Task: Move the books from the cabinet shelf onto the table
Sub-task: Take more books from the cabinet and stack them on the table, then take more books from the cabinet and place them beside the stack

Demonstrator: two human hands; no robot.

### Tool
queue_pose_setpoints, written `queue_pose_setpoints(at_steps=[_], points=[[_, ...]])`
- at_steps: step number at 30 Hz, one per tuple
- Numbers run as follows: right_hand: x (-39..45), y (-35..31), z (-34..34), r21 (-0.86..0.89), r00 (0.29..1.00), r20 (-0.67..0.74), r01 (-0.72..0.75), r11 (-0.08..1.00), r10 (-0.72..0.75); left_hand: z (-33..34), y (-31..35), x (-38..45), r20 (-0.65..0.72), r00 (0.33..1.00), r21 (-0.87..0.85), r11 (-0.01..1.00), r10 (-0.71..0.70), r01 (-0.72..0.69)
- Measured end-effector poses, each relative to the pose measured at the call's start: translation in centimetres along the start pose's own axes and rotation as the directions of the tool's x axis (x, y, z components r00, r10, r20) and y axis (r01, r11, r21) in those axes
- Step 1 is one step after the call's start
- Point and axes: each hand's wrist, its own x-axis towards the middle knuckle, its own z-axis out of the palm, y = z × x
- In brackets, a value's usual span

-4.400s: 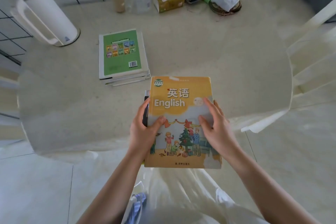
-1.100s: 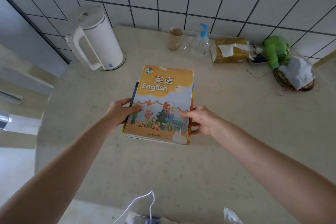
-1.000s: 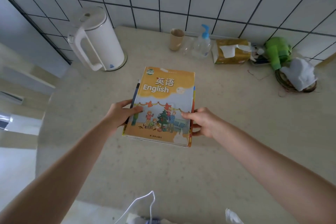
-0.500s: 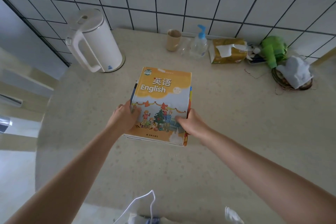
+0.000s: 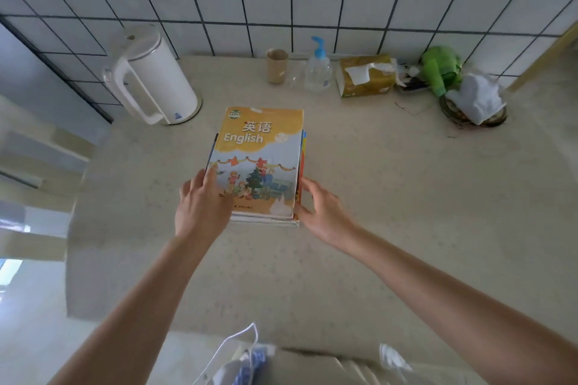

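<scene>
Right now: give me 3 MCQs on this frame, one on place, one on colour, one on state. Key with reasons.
1. Where is the kettle relative to the book stack?
A. far left of it
B. far right of it
C. on top of it

2. The pump bottle has a pump top that is:
A. red
B. blue
C. black

3. The top book is:
A. open
B. closed, cover up
C. standing on edge

Key: A, kettle stands toward the wall left of the stack; B, pump head is light blue; B, English cover faces up, with the left hand and right hand at its near corners.
</scene>
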Motion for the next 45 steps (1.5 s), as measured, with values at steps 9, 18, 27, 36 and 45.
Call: queue_pose_setpoints(at_steps=[9, 18, 27, 36, 45], points=[[-8.8, 6.7, -1.5, -0.056, 0.985, -0.107, -0.145, 0.988, 0.138, 4.7, 7.5, -7.6, -0.195, 0.916, -0.166, 0.909, 0.35, -0.383], [-19.6, 10.8, 2.6, 0.127, 0.803, -0.382, -0.444, 0.887, 0.457, 11.2, 9.8, -12.5, 0.018, 0.765, -0.354, 0.72, 0.644, -0.597], [-32.3, 9.9, 10.6, 0.432, 0.42, -0.513, -0.627, 0.648, 0.749, 14.7, 10.9, -20.1, 0.397, 0.44, -0.402, 0.584, 0.805, -0.705], [-47.1, 7.2, 18.7, 0.712, 0.005, -0.494, -0.572, 0.408, 0.869, 18.2, 12.0, -33.0, 0.57, 0.001, -0.449, 0.312, 0.822, -0.837], [-63.7, 2.9, 32.2, 0.895, -0.338, -0.319, -0.415, 0.164, 0.886, 21.3, 8.1, -53.3, 0.564, -0.382, -0.591, 0.034, 0.732, -0.806]])
